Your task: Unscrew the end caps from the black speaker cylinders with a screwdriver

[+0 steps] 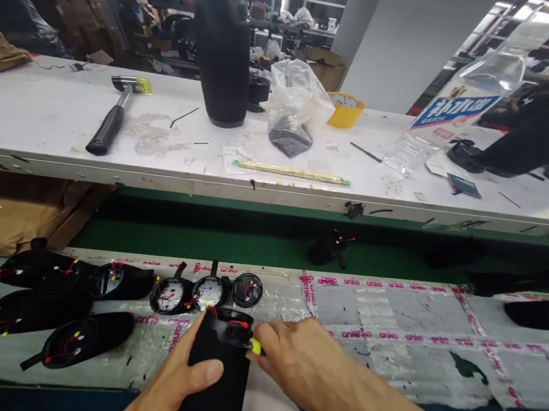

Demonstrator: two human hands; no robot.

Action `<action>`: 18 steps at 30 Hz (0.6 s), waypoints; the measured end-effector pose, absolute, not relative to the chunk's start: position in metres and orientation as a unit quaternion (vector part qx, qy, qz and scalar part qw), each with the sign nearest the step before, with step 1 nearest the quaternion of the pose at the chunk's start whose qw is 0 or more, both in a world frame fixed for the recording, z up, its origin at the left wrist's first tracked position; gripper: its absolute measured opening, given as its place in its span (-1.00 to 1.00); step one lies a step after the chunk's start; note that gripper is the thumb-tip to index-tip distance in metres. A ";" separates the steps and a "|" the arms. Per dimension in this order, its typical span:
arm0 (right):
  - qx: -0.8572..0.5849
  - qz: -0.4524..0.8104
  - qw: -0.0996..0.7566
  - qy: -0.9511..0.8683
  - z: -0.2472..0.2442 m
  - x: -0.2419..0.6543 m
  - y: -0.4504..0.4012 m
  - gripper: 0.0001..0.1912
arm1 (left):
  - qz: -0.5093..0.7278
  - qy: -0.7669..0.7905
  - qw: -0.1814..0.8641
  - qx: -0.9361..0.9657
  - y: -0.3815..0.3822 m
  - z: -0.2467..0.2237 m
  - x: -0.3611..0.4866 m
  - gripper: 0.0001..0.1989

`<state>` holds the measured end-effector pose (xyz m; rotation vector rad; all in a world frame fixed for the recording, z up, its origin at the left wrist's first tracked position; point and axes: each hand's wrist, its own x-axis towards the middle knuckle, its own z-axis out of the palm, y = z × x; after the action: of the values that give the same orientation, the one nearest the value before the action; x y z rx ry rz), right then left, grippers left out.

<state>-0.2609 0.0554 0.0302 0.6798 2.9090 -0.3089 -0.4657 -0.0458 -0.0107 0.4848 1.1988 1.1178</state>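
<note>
My left hand [182,379] is wrapped round a black fabric-covered cylinder [215,392], which looks like a speaker body, with its open end tilted up and away from me. Red wires [242,324] show at that open end. My right hand [295,358] is closed at the right side of the rim, pinching a small yellow-ended piece [254,345]; the rest of that piece is hidden. Just beyond the cylinder stand several more black cylinders, one a round unit [247,290] with red and yellow wire ends.
Black cylinders with wires [89,336] lie at the left on a low taped surface [336,362]. On the white bench [163,148] are a hammer [109,124], an upright black cylinder [221,62], a plastic bag [296,96], a yellow tape roll [346,112] and a clear bottle [462,101].
</note>
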 end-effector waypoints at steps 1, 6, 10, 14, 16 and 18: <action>0.246 -0.145 0.029 0.958 0.025 -0.260 0.055 -0.83 | 0.493 0.510 0.679 0.189 -0.047 -0.012 -0.465 -0.23; 0.357 -0.294 -0.160 0.872 0.017 -0.252 0.052 -0.84 | 0.500 0.480 0.714 0.100 -0.050 -0.016 -0.462 -0.29; 0.398 -0.301 -0.116 0.859 0.026 -0.246 0.044 -0.85 | 0.509 0.504 0.694 0.076 -0.049 -0.012 -0.465 -0.37; 0.376 -0.274 -0.077 0.882 0.025 -0.246 0.033 -0.85 | 0.515 0.537 0.661 0.098 -0.045 -0.008 -0.472 -0.38; 0.359 -0.258 -0.052 0.895 0.022 -0.250 0.030 -0.81 | 0.513 0.543 0.653 0.125 -0.044 -0.007 -0.474 -0.36; 0.354 -0.230 -0.027 0.906 0.021 -0.258 0.028 -0.80 | 0.512 0.544 0.651 0.138 -0.043 -0.005 -0.474 -0.37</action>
<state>-0.2579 0.0276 0.0207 1.1323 2.8965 -0.7343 -0.4741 -0.0430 -0.0055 0.3127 1.2351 1.1627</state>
